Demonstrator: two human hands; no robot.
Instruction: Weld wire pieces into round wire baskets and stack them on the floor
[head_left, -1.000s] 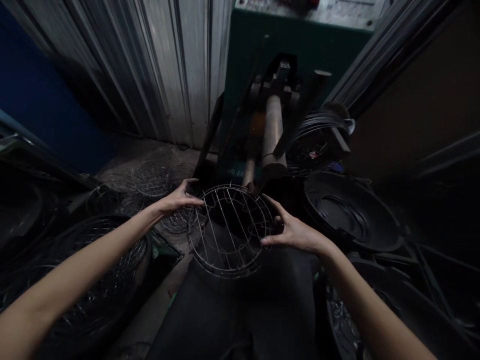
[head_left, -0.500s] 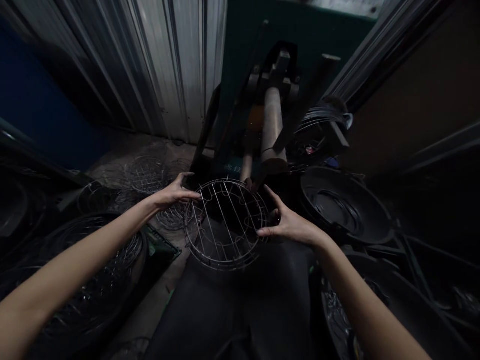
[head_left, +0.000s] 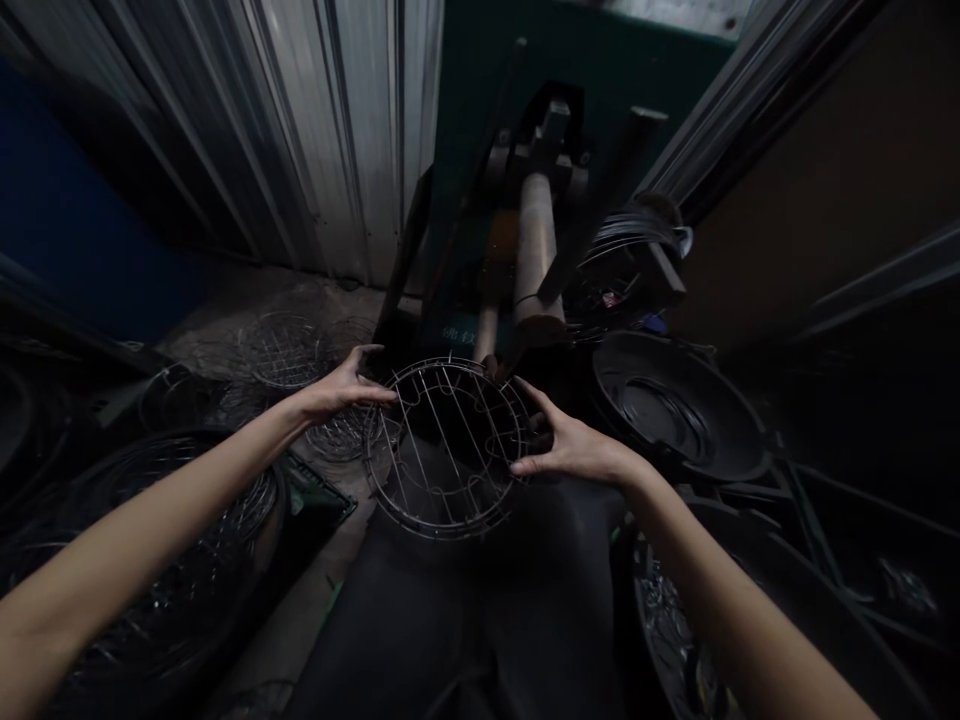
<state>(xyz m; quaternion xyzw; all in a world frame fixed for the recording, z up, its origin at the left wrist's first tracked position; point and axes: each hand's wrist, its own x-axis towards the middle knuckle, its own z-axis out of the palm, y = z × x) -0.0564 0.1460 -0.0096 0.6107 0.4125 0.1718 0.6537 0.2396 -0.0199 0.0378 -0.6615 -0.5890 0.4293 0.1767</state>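
A round wire rack (head_left: 433,440), with a double ring, straight cross bars and bent wire loops, is held in front of my lap. My left hand (head_left: 345,388) grips its left rim, thumb over the edge. On the opposite side my right hand (head_left: 566,440) has its thumb and fingers around the rim; some of its fingers are in shadow. The far edge of the rack is at the lower electrode tip (head_left: 491,368) of a green machine (head_left: 480,120). Whether rack and tip touch, I cannot tell.
Above the rack juts the machine's thick metal cylinder (head_left: 537,250). Wire racks (head_left: 285,350) lie on the floor at left, near a large tub of wire parts (head_left: 187,520). Black basins (head_left: 735,420) with wire rings and small parts stand at right. A corrugated wall (head_left: 337,130) is behind.
The surroundings have shifted slightly left in view. Both hands keep their hold on the rack, which has moved only a little.
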